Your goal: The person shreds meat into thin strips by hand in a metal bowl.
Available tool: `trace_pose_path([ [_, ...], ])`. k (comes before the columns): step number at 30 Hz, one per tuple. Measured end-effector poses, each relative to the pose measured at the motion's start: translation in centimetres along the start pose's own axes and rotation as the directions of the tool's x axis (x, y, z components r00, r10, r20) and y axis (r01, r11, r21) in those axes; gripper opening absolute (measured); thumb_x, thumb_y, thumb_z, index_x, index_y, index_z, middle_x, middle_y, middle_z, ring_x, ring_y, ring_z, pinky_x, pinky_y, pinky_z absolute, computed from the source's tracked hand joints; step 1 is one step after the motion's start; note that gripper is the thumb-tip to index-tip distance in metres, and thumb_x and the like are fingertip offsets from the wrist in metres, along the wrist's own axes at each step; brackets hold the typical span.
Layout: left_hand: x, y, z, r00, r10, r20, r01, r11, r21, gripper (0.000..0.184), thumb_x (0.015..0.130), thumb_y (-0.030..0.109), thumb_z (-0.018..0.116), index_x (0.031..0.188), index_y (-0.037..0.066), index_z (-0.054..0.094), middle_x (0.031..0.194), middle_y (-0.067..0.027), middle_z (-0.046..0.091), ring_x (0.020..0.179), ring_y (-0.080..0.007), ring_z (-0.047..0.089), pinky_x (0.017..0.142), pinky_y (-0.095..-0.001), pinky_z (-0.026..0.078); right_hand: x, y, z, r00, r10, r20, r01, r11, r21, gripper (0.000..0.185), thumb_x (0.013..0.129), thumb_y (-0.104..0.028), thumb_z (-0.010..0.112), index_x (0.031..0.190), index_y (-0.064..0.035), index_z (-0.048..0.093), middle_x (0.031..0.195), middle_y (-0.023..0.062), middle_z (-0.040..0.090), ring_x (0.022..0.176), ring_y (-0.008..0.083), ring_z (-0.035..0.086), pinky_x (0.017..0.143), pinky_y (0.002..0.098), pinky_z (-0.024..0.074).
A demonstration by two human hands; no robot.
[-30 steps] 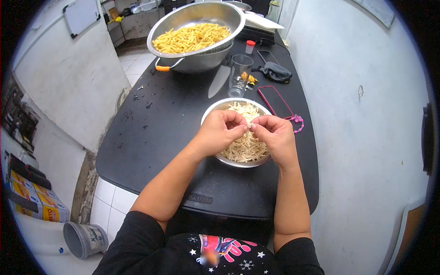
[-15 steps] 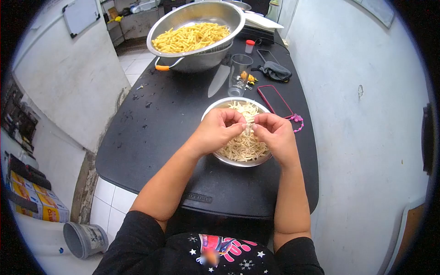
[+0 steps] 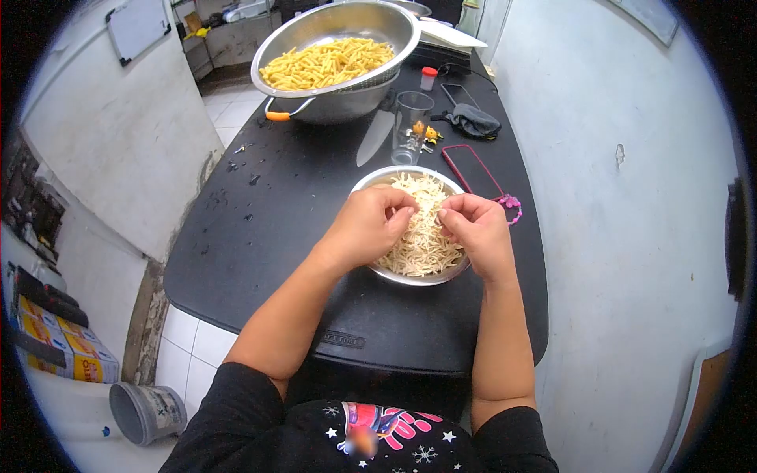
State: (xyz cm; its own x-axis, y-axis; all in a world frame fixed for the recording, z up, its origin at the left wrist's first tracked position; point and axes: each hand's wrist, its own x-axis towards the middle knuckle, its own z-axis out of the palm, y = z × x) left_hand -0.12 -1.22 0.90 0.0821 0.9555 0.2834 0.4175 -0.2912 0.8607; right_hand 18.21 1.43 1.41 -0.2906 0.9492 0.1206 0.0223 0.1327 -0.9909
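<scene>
A round metal bowl (image 3: 381, 273) holds a heap of pale, stringy shreds (image 3: 422, 244) that look like shredded chicken. My left hand (image 3: 371, 227) is over the bowl's left side, thumb and fingertips pinched together. Across a small gap, my right hand (image 3: 479, 230) is pinched over the right side, with a small pale bit at its fingertips. Both pinches seem to hold pieces of the chicken, though the fingers mostly hide them. The knuckles cover parts of the rim.
Behind the bowl stand a clear tumbler (image 3: 411, 130) and a knife (image 3: 376, 138). A red-cased phone (image 3: 471, 172) lies close by on the right. Farther back, a large colander (image 3: 272, 75) of yellow cut pieces rests in another metal bowl. A wall runs along the right.
My hands have drawn slightly apart, opening a wider gap between the fingertips. The pale piece that spanned them no longer shows between them. The bowl has stayed in place.
</scene>
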Motion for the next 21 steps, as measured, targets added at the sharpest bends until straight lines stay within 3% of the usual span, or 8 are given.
trace_pose_path([
  [1,0.1,-0.1,0.3,0.995,0.057,-0.076,-0.059,0.998,-0.016,0.013,0.080,0.011,0.068,0.088,0.001,0.068,0.076,-0.0022,0.065,0.068,-0.0071,0.058,0.063,-0.0232,0.048,0.0,0.1,0.1,1.000,-0.008,-0.002,0.008,1.000,-0.008,0.009,0.079,-0.007,0.066,0.081,0.0020,0.065,0.070,0.0015,0.062,0.060,0.0040,0.054,0.055,0.0192,0.0425],
  [7,-0.1,-0.3,0.8,0.994,0.056,-0.099,-0.067,0.992,-0.109,0.016,0.078,0.012,0.069,0.087,-0.001,0.066,0.074,-0.0065,0.065,0.064,-0.0097,0.058,0.060,-0.0244,0.048,-0.1,0.7,0.8,0.997,-0.071,-0.025,0.069,0.994,-0.085,0.009,0.079,-0.008,0.067,0.079,0.0009,0.065,0.067,-0.0008,0.061,0.060,0.0031,0.052,0.054,0.0188,0.0410],
  [12,-0.1,-0.3,1.0,0.999,-0.025,-0.046,0.012,0.965,-0.262,0.014,0.081,0.011,0.068,0.087,-0.001,0.066,0.077,-0.0009,0.064,0.068,-0.0058,0.057,0.063,-0.0221,0.047,-0.2,0.6,1.0,0.996,-0.088,-0.003,0.088,0.995,-0.040,0.006,0.078,-0.005,0.065,0.079,0.0008,0.064,0.068,-0.0007,0.061,0.060,0.0037,0.053,0.055,0.0203,0.0424],
  [15,0.1,-0.4,0.3,0.999,-0.049,-0.004,0.044,0.940,-0.337,0.012,0.083,0.010,0.067,0.087,-0.002,0.065,0.079,0.0004,0.064,0.070,-0.0049,0.057,0.064,-0.0217,0.047,0.3,1.0,0.2,0.982,-0.144,-0.122,0.113,0.966,-0.231,0.004,0.077,-0.002,0.061,0.079,0.0005,0.063,0.069,-0.0009,0.061,0.062,0.0041,0.054,0.057,0.0205,0.0431],
  [18,0.1,-0.5,0.1,0.996,-0.066,0.066,0.084,0.936,-0.341,0.012,0.083,0.009,0.065,0.088,-0.002,0.065,0.079,0.0001,0.064,0.071,-0.0044,0.056,0.064,-0.0212,0.047,0.8,0.9,-0.6,0.973,-0.171,-0.155,0.150,0.978,-0.143,0.006,0.077,-0.001,0.059,0.080,0.0008,0.064,0.071,-0.0005,0.062,0.064,0.0043,0.054,0.059,0.0202,0.0432],
  [21,-0.1,-0.6,0.5,0.994,-0.052,0.100,0.081,0.946,-0.314,0.011,0.083,0.009,0.066,0.088,-0.002,0.065,0.079,0.0001,0.063,0.071,-0.0041,0.056,0.063,-0.0205,0.046,0.3,0.5,-0.3,0.993,-0.120,-0.004,0.118,0.984,-0.131,0.008,0.078,-0.003,0.061,0.084,0.0008,0.065,0.074,0.0008,0.064,0.066,0.0049,0.055,0.060,0.0201,0.0435],
])
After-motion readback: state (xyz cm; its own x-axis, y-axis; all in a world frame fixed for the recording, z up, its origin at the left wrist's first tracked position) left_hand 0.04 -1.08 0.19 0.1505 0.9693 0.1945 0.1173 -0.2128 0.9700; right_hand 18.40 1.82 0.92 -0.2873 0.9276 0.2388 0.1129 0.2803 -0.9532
